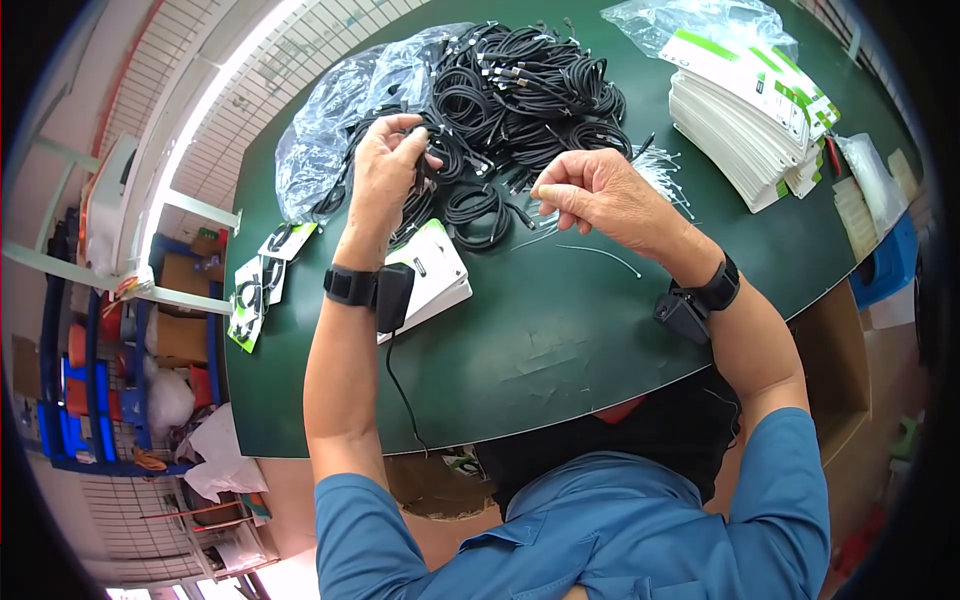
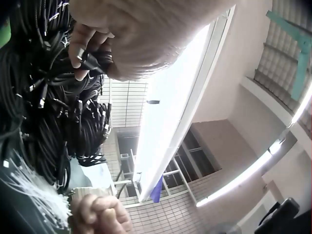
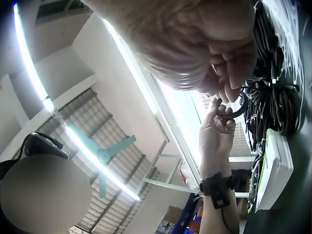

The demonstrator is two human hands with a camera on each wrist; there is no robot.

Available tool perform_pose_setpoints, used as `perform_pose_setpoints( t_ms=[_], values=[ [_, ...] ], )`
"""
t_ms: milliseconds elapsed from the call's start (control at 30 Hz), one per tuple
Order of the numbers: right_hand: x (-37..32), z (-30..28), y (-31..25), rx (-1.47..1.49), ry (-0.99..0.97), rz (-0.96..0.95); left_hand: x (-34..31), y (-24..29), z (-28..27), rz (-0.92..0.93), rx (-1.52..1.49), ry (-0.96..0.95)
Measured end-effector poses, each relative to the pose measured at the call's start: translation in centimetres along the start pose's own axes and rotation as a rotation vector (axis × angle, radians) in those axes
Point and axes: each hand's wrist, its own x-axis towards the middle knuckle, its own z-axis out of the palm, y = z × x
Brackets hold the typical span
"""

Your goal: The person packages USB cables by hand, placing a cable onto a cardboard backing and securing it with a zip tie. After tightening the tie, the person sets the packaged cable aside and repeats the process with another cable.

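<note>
My left hand (image 1: 385,165) is raised at the near left side of the cable pile, gripping a coiled black cable (image 3: 239,108). The cable's metal-tipped plug (image 2: 87,61) shows between the fingers in the left wrist view. To the right, my right hand (image 1: 610,200) hovers with fingers curled and thumb tip against the index finger; nothing shows in that pinch. White cable ties (image 1: 655,180) lie spread behind and below it. A single coiled cable (image 1: 478,215) rests on the table between the two hands.
Many black cables (image 1: 530,85) are heaped at the back beside a clear plastic bag (image 1: 330,130). Stacked white-and-green cards (image 1: 740,125) stand at the back right. A smaller card stack (image 1: 430,270) lies by my left wrist. Carded cables (image 1: 262,280) lie at the left table edge.
</note>
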Motion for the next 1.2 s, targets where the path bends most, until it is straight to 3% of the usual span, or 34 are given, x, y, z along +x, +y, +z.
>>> perform_pose_setpoints(
  t_ms=[233,400,500,533,633,767,933,1200],
  values=[
    [0.0,0.5,0.0,0.053,-0.005,0.035,-4.6,3.6,0.7,0.007,-0.683,-0.072],
    [-0.4,0.9,0.0,0.026,-0.006,0.004,-8.1,2.4,1.7,0.106,-0.68,-0.183],
    [-1.0,1.0,-0.5,0.331,-0.19,0.096,-10.0,1.9,2.8,0.32,-0.372,-0.07],
    [-1.0,1.1,-0.4,0.315,-0.185,0.111,-10.3,1.8,3.0,0.318,-0.394,-0.069],
    [-0.9,1.3,0.3,0.543,-0.218,0.068,-10.8,1.5,2.9,0.794,0.054,-0.199],
    [-1.2,1.0,-0.7,0.536,-0.248,0.195,-11.6,2.9,3.3,0.929,0.277,-0.293],
    [-1.3,1.2,-1.5,0.37,-0.148,0.246,-12.3,2.5,4.2,0.963,0.262,-0.342],
    [-1.3,0.8,-0.8,0.505,-0.318,0.239,-12.8,3.1,4.1,0.993,0.277,-0.354]
  ],
)
